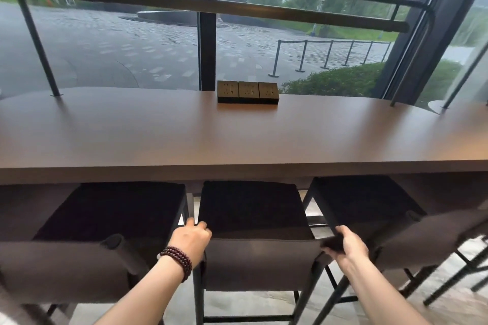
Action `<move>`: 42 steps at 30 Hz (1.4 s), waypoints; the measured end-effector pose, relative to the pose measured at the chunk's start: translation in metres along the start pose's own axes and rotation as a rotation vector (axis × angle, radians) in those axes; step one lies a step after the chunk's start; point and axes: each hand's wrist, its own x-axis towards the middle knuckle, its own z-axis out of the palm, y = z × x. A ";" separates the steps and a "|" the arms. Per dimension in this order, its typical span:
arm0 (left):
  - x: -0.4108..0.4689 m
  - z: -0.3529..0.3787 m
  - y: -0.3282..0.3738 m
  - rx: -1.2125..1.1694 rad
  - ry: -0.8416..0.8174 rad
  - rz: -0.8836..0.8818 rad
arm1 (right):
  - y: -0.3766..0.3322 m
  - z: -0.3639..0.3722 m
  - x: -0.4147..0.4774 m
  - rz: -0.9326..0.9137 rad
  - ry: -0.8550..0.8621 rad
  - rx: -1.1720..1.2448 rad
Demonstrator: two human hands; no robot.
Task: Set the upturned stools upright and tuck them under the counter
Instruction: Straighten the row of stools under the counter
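Three upright stools with dark seats and brown low backrests stand in a row at the brown counter (pixel 237 134). The middle stool (pixel 253 208) has its seat partly under the counter edge. My left hand (pixel 191 241) grips the left end of its backrest, and my right hand (pixel 346 244) grips the right end. The left stool (pixel 113 211) and the right stool (pixel 367 200) flank it, their seats also reaching under the counter edge. A beaded bracelet circles my left wrist.
A block of three power sockets (pixel 247 92) sits at the counter's far edge. A dark metal rail frame (pixel 232 9) rises over the counter before a large window. The stools' black legs (pixel 335 290) cross over the light floor below.
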 end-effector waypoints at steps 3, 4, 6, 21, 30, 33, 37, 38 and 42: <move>-0.001 0.002 -0.001 -0.015 0.001 0.004 | 0.003 -0.006 0.009 0.008 -0.053 0.040; 0.000 0.002 -0.002 -0.030 0.011 0.002 | 0.004 -0.007 0.010 0.012 -0.077 0.045; 0.000 0.001 -0.002 -0.066 -0.006 -0.013 | 0.005 -0.009 0.010 0.030 -0.141 0.019; 0.021 -0.109 0.156 -0.625 0.180 0.247 | -0.065 -0.101 0.013 -0.048 -0.025 -0.134; 0.065 -0.127 0.325 -0.303 0.186 0.186 | -0.130 -0.239 0.099 -0.042 -0.067 -0.245; 0.077 -0.111 0.346 0.070 -0.109 0.070 | -0.144 -0.274 0.127 0.000 -0.092 -0.313; 0.088 -0.098 0.348 0.181 -0.087 0.043 | -0.160 -0.301 0.157 0.018 -0.115 -0.326; 0.089 -0.095 0.347 0.192 -0.073 0.044 | -0.161 -0.304 0.164 0.028 -0.120 -0.336; 0.101 -0.090 0.346 0.225 -0.054 0.043 | -0.162 -0.302 0.188 0.055 -0.140 -0.394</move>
